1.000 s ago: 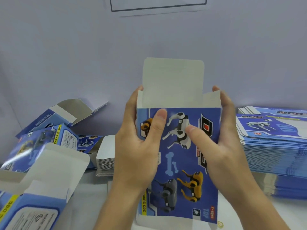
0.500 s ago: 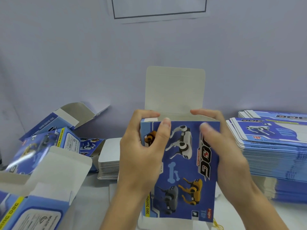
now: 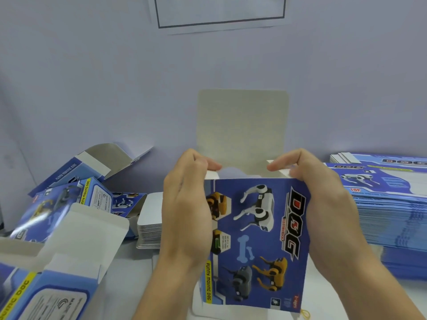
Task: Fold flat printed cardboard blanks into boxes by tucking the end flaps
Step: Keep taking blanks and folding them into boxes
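- Folded box (image 3: 39,294), nearest, lower left corner: blue with a yellow stripe and a white label; its white end flaps stand open.
- Box (image 3: 258,239), centre, held upright above the table (image 3: 129,280): blue printed front with toy dogs, a pale bone and the word DOG. Its lower edge sits low in the view; a white bottom flap shows beneath it.
- Left hand (image 3: 187,215): grips the box's left edge, palm against the side, fingers curled over the top corner and pressing the small white side flap (image 3: 211,174) inward.
- Right hand (image 3: 323,204): grips the box's right edge, fingers curled over the top corner and pressing the other small side flap (image 3: 280,170) inward.
- Top flap (image 3: 242,125): plain grey-white, rounded corners, standing straight up from the back of the box between the two hands, not tucked.
- Stack of flat blanks (image 3: 388,218), right of the box on the table: tall, blue-edged, the top sheet showing a white dog and DOG lettering.
- Small stack of white cards (image 3: 150,225), just left of the left hand, rounded corners.
- Heap of folded boxes (image 3: 76,195), left and further back: blue, lying at angles, one with its grey inside open upward.
- Wall (image 3: 92,77), behind all: pale lilac.
- Sheet of paper (image 3: 219,12) on the wall, top centre: white with a dark rectangular border, cut off by the frame.
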Motion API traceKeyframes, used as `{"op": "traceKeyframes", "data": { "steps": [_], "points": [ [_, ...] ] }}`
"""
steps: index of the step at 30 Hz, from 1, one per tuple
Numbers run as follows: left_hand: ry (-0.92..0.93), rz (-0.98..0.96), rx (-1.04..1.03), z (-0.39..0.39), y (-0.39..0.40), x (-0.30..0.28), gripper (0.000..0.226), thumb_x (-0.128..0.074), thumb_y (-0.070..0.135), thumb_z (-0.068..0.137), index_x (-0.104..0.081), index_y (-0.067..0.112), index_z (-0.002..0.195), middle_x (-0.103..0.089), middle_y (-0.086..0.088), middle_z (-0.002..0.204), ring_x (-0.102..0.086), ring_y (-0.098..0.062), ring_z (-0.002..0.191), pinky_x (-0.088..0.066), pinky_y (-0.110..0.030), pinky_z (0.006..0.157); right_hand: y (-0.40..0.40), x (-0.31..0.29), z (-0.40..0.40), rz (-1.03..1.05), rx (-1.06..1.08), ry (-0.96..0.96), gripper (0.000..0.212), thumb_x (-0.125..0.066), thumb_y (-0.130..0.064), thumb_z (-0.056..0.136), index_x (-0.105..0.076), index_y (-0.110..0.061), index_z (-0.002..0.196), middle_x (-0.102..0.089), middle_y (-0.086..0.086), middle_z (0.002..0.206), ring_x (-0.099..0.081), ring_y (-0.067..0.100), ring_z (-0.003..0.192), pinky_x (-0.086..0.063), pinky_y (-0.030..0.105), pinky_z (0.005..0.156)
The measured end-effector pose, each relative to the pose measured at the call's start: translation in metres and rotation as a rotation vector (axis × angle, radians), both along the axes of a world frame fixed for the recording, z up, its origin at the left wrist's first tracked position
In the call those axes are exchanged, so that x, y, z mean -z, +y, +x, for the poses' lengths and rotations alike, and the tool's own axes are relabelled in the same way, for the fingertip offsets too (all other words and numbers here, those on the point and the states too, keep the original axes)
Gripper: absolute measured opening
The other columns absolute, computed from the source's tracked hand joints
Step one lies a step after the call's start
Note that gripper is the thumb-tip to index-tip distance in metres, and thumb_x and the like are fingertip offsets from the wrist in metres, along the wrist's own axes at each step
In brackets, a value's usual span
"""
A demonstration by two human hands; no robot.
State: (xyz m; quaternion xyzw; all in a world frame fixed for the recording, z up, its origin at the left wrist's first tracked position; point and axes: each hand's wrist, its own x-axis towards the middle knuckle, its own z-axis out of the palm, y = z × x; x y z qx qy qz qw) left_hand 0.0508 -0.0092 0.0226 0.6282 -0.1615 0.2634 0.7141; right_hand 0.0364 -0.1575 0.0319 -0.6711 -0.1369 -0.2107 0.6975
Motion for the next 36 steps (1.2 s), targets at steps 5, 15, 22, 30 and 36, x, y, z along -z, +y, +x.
{"op": "traceKeyframes", "data": {
  "steps": [5, 15, 22, 30, 36],
  "points": [
    [0.075, -0.108, 0.016, -0.003, -0.001, -0.003, 0.030, -0.044, 0.022, 0.084, -0.056, 0.042, 0.104, -0.063, -0.011, 0.088, -0.053, -0.018, 0.061, -0.046, -0.026, 0.046, 0.002, 0.002, 0.000, 0.052, -0.081, 0.038, 0.040, -0.043, -0.033, 0.074, -0.056, -0.055, 0.104, -0.048, 0.024, 0.078, -0.047, 0.034, 0.065, -0.044, 0.046, 0.060],
    [0.019, -0.094, 0.032, -0.002, 0.002, -0.005, 0.029, -0.044, 0.024, 0.081, -0.063, 0.042, 0.094, -0.065, -0.007, 0.087, -0.065, -0.026, 0.073, -0.053, -0.046, 0.057, 0.000, 0.004, 0.006, 0.109, -0.057, 0.062, 0.028, -0.043, -0.027, 0.071, -0.063, -0.041, 0.084, -0.050, 0.010, 0.070, -0.050, 0.026, 0.053, -0.042, 0.040, 0.053],
    [0.019, -0.080, 0.056, -0.004, 0.003, -0.011, 0.048, -0.040, 0.023, 0.080, -0.064, 0.053, 0.108, -0.068, 0.000, 0.091, -0.065, -0.037, 0.075, -0.055, -0.062, 0.061, -0.002, 0.004, 0.004, 0.101, -0.167, 0.059, 0.037, -0.045, -0.030, 0.074, -0.068, -0.047, 0.097, -0.070, 0.012, 0.082, -0.065, 0.035, 0.067, -0.050, 0.049, 0.062],
    [-0.063, -0.034, 0.001, -0.006, 0.001, -0.012, 0.037, -0.040, 0.023, 0.085, -0.062, 0.051, 0.095, -0.072, 0.013, 0.088, -0.071, -0.027, 0.083, -0.057, -0.049, 0.058, -0.004, 0.001, 0.004, 0.163, -0.119, 0.033, 0.034, -0.052, -0.022, 0.074, -0.066, -0.046, 0.094, -0.059, 0.026, 0.080, -0.059, 0.035, 0.067, -0.050, 0.045, 0.056],
    [-0.127, -0.022, -0.104, 0.000, 0.003, -0.004, 0.024, -0.041, 0.024, 0.085, -0.060, 0.030, 0.072, -0.070, 0.010, 0.097, -0.060, -0.016, 0.087, -0.044, -0.043, 0.058, -0.002, 0.008, 0.009, 0.101, -0.002, -0.075, 0.021, -0.047, -0.019, 0.088, -0.067, -0.021, 0.080, -0.069, 0.003, 0.070, -0.068, 0.027, 0.060, -0.049, 0.034, 0.048]
  ]
}}
